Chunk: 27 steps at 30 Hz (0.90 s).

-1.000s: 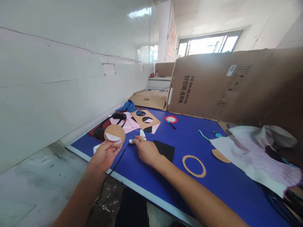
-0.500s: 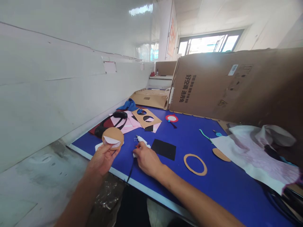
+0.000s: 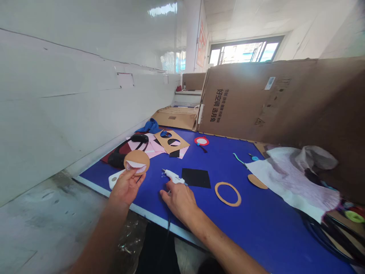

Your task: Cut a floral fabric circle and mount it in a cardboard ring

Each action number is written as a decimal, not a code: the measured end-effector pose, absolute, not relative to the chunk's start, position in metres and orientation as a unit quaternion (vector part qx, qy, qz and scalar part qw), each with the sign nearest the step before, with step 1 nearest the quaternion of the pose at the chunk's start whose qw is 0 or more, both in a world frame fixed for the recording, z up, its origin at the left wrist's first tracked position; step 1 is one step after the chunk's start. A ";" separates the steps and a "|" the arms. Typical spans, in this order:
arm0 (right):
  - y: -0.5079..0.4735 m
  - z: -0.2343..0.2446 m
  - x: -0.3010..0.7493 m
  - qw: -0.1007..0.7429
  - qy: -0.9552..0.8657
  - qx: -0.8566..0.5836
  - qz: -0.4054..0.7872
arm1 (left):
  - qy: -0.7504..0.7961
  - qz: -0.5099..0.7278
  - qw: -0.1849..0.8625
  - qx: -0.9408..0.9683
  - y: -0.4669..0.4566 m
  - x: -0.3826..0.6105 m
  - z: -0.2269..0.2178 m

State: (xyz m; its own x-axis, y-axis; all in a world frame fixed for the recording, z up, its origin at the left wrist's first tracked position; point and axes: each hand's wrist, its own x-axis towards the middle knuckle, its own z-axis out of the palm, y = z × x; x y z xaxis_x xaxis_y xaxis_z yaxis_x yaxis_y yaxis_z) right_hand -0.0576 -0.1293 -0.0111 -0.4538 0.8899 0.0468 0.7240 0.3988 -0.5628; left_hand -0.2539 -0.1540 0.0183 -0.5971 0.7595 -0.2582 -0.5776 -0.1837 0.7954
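Note:
My left hand (image 3: 127, 189) grips a round cardboard disc (image 3: 137, 156) by its lower edge, raised over the table's left side. A piece of pale pink-white material (image 3: 136, 166) sits folded across the disc's face, under my thumb. My right hand (image 3: 181, 199) is closed around the handle of a white hot glue gun (image 3: 173, 176), its nozzle pointing up and left; the palm hides most of the handle. Just right of the gun lies a black felt rectangle (image 3: 196, 178). Farther right, a cardboard ring (image 3: 218, 193) rests flat on the blue table (image 3: 199, 213).
Behind the disc are black headphones (image 3: 116, 158), pink sheets (image 3: 155, 149) and a cardboard piece with two holes (image 3: 182, 143). A red-rimmed round piece (image 3: 202, 141) lies farther back. White cloth (image 3: 291, 175) covers the right side; a large carton (image 3: 242, 102) stands along the back.
My right hand has shifted its hold on the glue gun, which now lies turned slightly and shows more of its body. The left hand keeps the disc nearly still. The view has swung slightly right.

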 end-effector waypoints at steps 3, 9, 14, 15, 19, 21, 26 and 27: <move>-0.129 -0.014 -0.047 0.216 -0.803 -0.496 0.251 | 0.461 0.776 0.423 0.086 -0.144 -0.259 0.029; -0.121 -0.009 -0.016 0.410 -0.701 -0.451 0.371 | 0.453 0.782 0.423 0.064 -0.106 -0.259 0.050; -0.102 -0.006 0.022 0.487 -0.583 -0.493 0.424 | 0.442 0.760 0.465 0.100 -0.054 -0.224 0.048; -0.097 -0.007 0.030 0.513 -0.555 -0.496 0.428 | 0.442 0.749 0.481 0.112 -0.042 -0.214 0.047; -0.077 -0.007 0.062 0.587 -0.443 -0.478 0.481 | 0.433 0.713 0.528 0.157 -0.001 -0.172 0.037; -0.070 -0.005 0.077 0.599 -0.398 -0.453 0.527 | 0.427 0.702 0.544 0.167 0.016 -0.151 0.031; -0.056 0.000 0.111 0.588 -0.303 -0.386 0.643 | 0.412 0.671 0.584 0.195 0.037 -0.115 0.017; -0.053 0.002 0.117 0.585 -0.286 -0.385 0.654 | 0.410 0.667 0.589 0.200 0.039 -0.112 0.014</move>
